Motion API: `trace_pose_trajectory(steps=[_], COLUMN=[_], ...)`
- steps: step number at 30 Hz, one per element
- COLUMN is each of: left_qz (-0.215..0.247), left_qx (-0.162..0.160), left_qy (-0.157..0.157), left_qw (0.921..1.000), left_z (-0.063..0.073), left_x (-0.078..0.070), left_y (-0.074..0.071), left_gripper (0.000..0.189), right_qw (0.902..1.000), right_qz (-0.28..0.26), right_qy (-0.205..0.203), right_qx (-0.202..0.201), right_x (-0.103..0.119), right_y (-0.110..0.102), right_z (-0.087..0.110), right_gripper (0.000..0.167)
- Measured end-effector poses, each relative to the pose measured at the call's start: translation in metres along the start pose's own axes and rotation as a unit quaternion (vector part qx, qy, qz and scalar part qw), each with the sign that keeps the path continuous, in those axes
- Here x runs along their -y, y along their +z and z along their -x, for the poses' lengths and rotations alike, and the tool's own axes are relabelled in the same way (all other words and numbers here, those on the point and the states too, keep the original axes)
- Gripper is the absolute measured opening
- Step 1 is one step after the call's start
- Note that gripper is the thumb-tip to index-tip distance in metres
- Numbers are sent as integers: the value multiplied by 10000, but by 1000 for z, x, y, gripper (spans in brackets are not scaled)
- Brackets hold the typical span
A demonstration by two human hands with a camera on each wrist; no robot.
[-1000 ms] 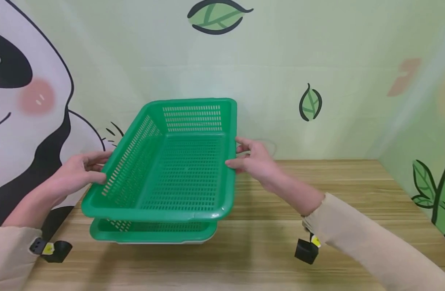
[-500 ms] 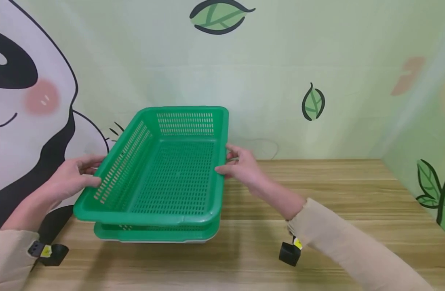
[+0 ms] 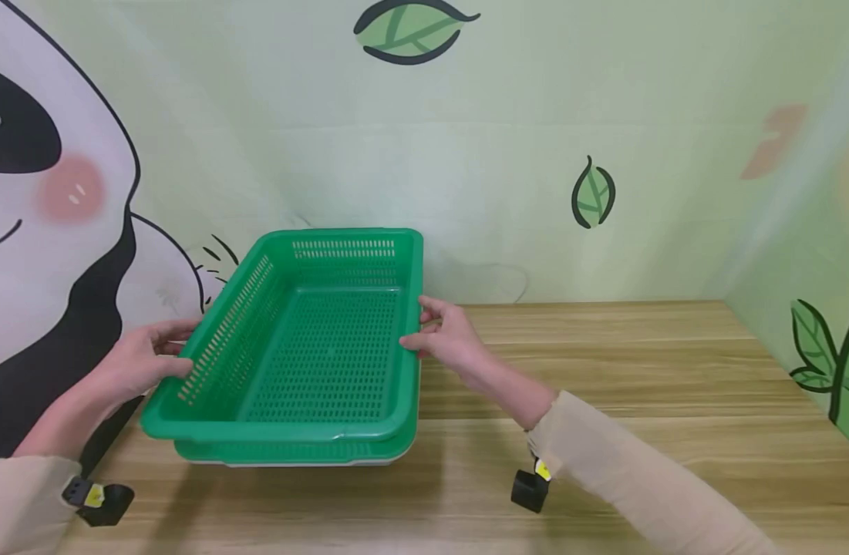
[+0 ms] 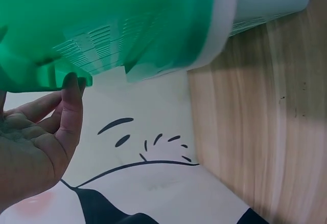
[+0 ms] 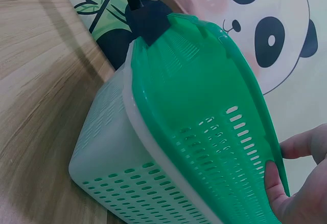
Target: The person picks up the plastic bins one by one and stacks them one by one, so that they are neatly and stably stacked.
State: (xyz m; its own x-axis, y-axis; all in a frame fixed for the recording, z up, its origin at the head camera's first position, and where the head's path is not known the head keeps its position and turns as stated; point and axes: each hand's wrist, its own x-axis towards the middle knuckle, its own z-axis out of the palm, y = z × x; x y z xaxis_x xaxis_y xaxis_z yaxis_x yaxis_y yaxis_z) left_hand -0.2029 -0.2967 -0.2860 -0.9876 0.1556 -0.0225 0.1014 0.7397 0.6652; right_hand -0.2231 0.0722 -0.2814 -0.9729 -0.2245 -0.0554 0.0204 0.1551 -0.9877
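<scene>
Both hands hold a green rectangular slotted plastic basket [image 3: 320,354] by its long sides. My left hand [image 3: 143,358] pinches the left rim, thumb on top and fingers beneath. On the right rim, my right hand [image 3: 452,339] pinches in the same manner, as the right wrist view also shows. This basket sits partly inside a second green basket [image 3: 278,452], whose front rim shows just below it. Underneath is a white slotted basket [image 5: 117,147], resting on the table. The held basket hides most of the lower two in the head view.
The wood-grain table [image 3: 604,401] stretches to the right of the stack. A backdrop [image 3: 493,154] with a printed panda and leaves rises behind the table's far edge. A small black camera [image 3: 530,490] hangs at the right cuff, another black camera [image 3: 105,505] at the left.
Both hands have lowered the held basket, with a slight shift left. It has sunk deeper into the second green basket, and the gap between their front rims has narrowed.
</scene>
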Motion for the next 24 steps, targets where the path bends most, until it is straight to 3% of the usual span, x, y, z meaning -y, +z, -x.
trace_pose_trajectory(steps=[12,24], left_qz=[199,206], left_qx=[55,106], left_qy=[96,204], left_qw=[9997,9995], left_z=[-4,-8], left_x=[13,23], left_y=[9,15], left_gripper=[62,61], right_qw=[10000,10000], right_qz=[23,34], right_qy=[-82,89], right_qx=[19,25], right_x=[-16,-27], right_y=[2,4], right_z=[-7,-11], right_gripper=[71,70])
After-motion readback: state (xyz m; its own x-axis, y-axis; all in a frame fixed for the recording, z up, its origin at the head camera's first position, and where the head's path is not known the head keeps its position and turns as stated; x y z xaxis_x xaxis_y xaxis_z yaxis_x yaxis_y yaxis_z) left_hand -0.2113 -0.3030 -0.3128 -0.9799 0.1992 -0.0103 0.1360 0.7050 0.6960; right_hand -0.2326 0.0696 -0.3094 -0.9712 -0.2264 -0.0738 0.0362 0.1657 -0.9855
